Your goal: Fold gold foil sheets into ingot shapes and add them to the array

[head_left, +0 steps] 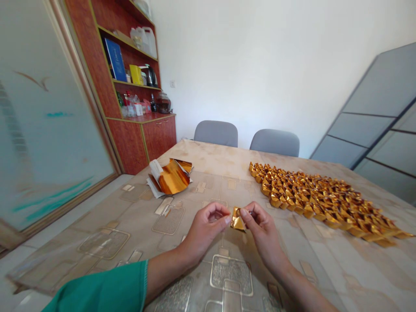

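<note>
Gold foil piece [237,222], pinched between both hands: its right half sits under the right hand's [262,230] fingertips and its left corner under the left hand's [204,229], so I can't read the fold. Green sleeve [107,289] and right forearm run off the bottom edge. Bench's [130,225] near edge is cut off there too. Cabinet [138,73] shelf items are too small to name.

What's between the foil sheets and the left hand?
Head view: only bare patterned tablecloth lies between the foil sheets and the left hand, which pinches a folded gold piece with the right hand.
</note>
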{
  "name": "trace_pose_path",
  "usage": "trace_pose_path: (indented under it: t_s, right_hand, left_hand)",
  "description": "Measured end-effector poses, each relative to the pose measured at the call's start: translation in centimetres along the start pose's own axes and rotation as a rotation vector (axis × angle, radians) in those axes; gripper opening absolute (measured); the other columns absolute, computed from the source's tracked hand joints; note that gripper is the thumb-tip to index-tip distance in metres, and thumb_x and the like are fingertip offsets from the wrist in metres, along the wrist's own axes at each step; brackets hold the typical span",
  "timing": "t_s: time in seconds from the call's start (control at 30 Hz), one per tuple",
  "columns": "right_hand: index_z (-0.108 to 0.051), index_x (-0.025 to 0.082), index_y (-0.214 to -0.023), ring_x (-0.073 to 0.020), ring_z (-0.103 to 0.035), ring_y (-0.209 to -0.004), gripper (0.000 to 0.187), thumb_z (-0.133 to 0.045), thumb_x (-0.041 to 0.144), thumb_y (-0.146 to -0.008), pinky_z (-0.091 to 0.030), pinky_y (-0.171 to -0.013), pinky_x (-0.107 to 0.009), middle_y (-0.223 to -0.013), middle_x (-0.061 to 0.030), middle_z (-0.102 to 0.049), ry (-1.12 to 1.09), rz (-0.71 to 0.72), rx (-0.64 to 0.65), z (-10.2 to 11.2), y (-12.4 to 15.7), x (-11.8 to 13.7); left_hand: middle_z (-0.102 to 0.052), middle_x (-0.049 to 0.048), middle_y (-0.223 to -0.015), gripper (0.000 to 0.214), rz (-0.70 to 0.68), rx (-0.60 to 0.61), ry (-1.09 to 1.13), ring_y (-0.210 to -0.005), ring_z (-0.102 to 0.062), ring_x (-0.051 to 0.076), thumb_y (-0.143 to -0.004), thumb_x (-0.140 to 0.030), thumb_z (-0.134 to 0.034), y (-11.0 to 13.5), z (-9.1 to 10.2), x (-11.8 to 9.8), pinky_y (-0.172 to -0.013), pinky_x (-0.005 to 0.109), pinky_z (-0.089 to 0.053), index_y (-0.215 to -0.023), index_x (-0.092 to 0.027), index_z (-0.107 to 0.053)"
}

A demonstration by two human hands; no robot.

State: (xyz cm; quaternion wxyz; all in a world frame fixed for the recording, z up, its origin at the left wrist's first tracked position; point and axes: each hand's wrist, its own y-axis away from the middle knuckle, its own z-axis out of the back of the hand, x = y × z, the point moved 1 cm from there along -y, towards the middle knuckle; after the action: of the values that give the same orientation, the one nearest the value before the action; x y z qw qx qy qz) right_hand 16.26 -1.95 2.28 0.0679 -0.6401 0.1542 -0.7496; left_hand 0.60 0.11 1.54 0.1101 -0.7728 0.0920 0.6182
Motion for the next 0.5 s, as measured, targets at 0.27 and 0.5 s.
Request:
trace_pose_path:
  t_s: [0.27,0.5]
  right_hand:
    - [-0.054,0.022,-0.068,-0.0148,-0.043,-0.058,0.035,-0.063,0.050,-0.086,-0.034,-0.054,-0.026,-0.061,0.0031,-0.049,-0.034,0.034,-0.008,-0.22,0.25,0.04]
    - [-0.056,0.021,-0.070,-0.0147,-0.046,-0.058,0.033,-0.062,0.048,-0.088,-0.035,-0.055,-0.026,-0.061,0.0028,-0.051,0.007,0.051,-0.014,-0.51,0.45,-0.33]
  left_hand:
    - [-0.060,-0.0009,-0.063,0.016,0.003,-0.046,-0.104,-0.059,-0.051,0.013,-0.069,-0.030,-0.072,-0.36,0.05,0.41,-0.059,0.024,-0.039,-0.072,-0.015,-0.066]
    - [-0.061,-0.0004,-0.063,0.019,0.034,-0.076,-0.089,-0.057,-0.050,0.012,-0.065,-0.031,-0.075,-0.57,-0.07,0.46,-0.058,0.025,-0.038,-0.070,-0.015,-0.067]
